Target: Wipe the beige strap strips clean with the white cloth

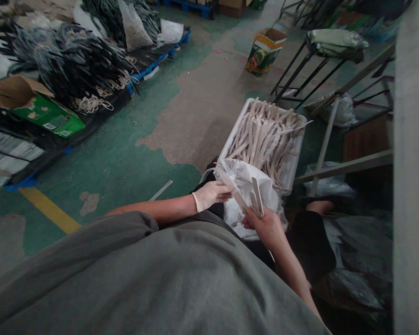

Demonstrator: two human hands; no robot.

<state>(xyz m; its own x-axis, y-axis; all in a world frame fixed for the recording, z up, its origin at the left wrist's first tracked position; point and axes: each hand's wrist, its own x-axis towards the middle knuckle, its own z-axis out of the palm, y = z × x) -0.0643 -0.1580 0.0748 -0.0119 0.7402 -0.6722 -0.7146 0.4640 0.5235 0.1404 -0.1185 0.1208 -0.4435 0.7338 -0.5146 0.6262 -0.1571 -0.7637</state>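
My left hand [212,195], in a pale glove with a cream cuff, is closed with its fingertips at the edge of a long pale strip [234,190]. That strip slants down to my bare right hand [268,228], which is wrapped round its lower end. A few shorter flat strips [257,195] stick up from the same fist. Beneath both hands a crumpled white plastic bag [237,223] lies over my lap. Just beyond it, a white tray [298,160] holds a heap of long, wavy beige strips [261,132].
Bundles of dark cords [70,56] lie on a pallet at the left, beside an open green box [49,116]. A yellow-green carton [265,51] and a padded metal stool [335,44] stand ahead. A pale post [414,167] rises close on my right. One loose strip [161,190] lies on the floor.
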